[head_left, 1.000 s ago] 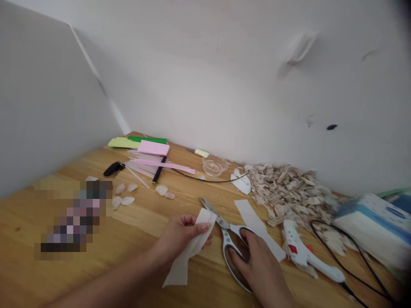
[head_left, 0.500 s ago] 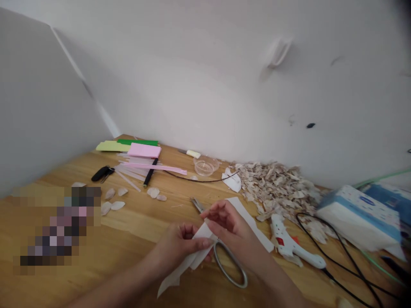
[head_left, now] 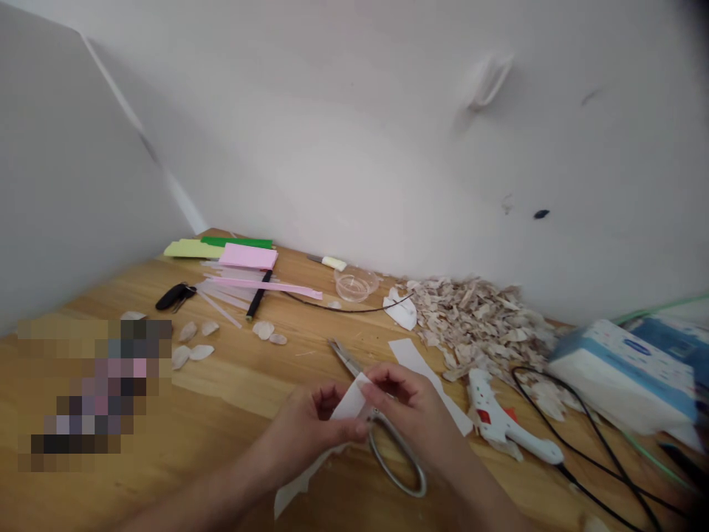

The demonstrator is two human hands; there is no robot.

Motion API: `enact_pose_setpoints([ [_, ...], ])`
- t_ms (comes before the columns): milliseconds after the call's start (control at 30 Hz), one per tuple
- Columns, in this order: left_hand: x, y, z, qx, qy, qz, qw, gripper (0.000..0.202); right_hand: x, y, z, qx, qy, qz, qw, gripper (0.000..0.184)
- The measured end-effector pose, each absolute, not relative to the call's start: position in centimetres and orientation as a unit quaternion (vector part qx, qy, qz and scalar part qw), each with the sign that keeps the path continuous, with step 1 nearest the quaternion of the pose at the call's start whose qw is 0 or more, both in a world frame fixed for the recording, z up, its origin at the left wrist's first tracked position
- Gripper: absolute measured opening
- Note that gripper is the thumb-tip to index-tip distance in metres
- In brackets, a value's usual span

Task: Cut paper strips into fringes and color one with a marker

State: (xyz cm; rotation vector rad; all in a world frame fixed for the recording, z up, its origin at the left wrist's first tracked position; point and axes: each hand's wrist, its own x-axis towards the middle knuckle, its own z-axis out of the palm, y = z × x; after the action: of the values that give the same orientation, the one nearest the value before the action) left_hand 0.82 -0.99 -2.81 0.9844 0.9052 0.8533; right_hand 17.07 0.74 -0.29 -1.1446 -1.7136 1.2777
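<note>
- Head view: bare left hand [head_left: 304, 432] and bare right hand [head_left: 413, 403], fingers bent closed, both pinching a thin white paper strip [head_left: 350, 403] over a light wood table [head_left: 221, 384].
- Step seems to be folding, not cutting.
- Silver metal scissors [head_left: 396, 462] lying just below, not held, close enough to grab.

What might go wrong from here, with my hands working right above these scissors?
The scissors lie beneath your right hand, so a slip might knock them or catch a finger on the blades. The white paper strip, pinched by your left hand, might crease or tear. The hot glue gun sits beside the wood shavings; if it's warm, they might scorch.
</note>
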Motion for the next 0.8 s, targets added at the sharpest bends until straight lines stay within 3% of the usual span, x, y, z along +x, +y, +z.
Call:
enact_pose_setpoints([
  [100, 0.6, -1.0, -2.2, 0.463, 0.439, 0.431, 0.638, 0.043, 17.1, 1.0, -1.0, -0.456, -0.6, 0.53, 0.389, 0.025],
  [267, 0.6, -1.2, -1.5, 0.509, 0.463, 0.444, 0.574, 0.038, 16.9, 0.8, -0.9, -0.481, -0.576, 0.512, 0.418, 0.025],
  [533, 1.5, -1.1, -2.3, 0.413, 0.385, 0.434, 0.702, 0.038, 16.8, 0.6, 0.3, -0.514, -0.587, 0.454, 0.43, 0.022],
  [800, 1.7, -1.4, -1.6, 0.409, 0.412, 0.362, 0.729, 0.034, 17.6, 1.0, 0.8, -0.487, -0.587, 0.454, 0.46, 0.02],
])
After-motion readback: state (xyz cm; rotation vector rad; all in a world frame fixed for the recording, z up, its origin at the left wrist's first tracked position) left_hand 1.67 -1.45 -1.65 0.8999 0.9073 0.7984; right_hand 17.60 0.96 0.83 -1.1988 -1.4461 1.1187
